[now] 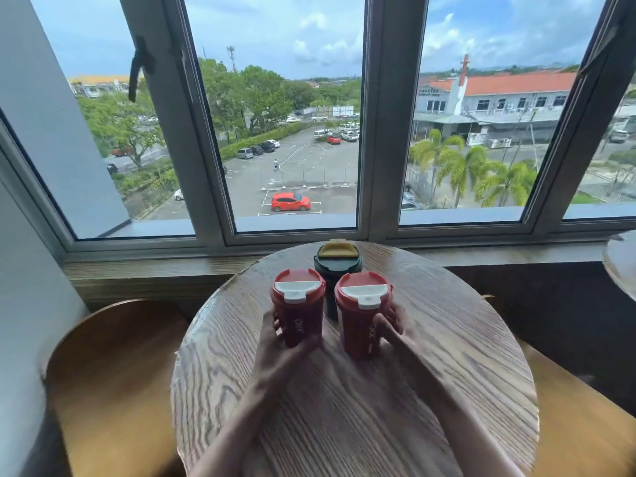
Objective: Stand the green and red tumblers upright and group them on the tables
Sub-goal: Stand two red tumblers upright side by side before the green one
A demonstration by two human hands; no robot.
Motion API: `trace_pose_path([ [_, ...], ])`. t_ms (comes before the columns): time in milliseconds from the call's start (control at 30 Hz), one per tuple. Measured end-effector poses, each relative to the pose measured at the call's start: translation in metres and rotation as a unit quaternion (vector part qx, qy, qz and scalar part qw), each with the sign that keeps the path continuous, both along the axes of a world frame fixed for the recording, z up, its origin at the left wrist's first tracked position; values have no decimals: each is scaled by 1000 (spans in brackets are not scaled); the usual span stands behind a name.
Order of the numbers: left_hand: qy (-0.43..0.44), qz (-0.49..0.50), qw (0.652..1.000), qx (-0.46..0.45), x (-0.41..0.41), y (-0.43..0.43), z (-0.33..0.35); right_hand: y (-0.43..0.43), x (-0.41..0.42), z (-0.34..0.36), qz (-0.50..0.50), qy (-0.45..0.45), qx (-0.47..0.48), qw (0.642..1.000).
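Two red tumblers stand upright side by side on a round wooden counter [447,390], each gripped low on its body: the left red tumbler [298,313] is wrapped by the left hand [280,349], fingers curled around its near side, and the right red tumbler [363,316] is held the same way by the right hand [395,333]. Both hands are closed around their tumblers; whether the bases rest fully on the wood or are lifted a touch cannot be told, as the frame is blurred there. Just beyond the two hands and between them stands a green tumbler [338,266] with a yellow lid, also upright, close behind the red pair. By this evidence the work on this counter looks nearly done: all three visible tumblers are upright and clustered, with only the release of the grips, and perhaps a final nudge together, remaining. Far to the right of the right hand, the edge of a second counter [621,266] shows; what stands on it is out of view. Beyond lies a window [296,132] overlooking a car park.
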State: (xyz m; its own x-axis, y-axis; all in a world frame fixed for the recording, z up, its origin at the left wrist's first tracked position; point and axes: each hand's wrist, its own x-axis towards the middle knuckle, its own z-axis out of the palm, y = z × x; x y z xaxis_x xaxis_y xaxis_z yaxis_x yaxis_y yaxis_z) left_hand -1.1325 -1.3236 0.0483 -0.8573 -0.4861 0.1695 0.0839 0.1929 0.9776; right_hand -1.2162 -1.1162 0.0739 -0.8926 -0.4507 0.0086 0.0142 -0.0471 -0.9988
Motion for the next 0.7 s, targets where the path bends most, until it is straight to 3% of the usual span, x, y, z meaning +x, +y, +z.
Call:
trace_pose_path([
  [167,-1,18,1000,4,2,-2,-6,0,2,-17,7,33,58,998],
  [400,-10,-7,1000,4,-2,0,-12,-5,4,-23,-58,66,39,995],
  [700,-17,5,999,-32,0,0,-12,-4,0,-26,-48,68,37,996],
])
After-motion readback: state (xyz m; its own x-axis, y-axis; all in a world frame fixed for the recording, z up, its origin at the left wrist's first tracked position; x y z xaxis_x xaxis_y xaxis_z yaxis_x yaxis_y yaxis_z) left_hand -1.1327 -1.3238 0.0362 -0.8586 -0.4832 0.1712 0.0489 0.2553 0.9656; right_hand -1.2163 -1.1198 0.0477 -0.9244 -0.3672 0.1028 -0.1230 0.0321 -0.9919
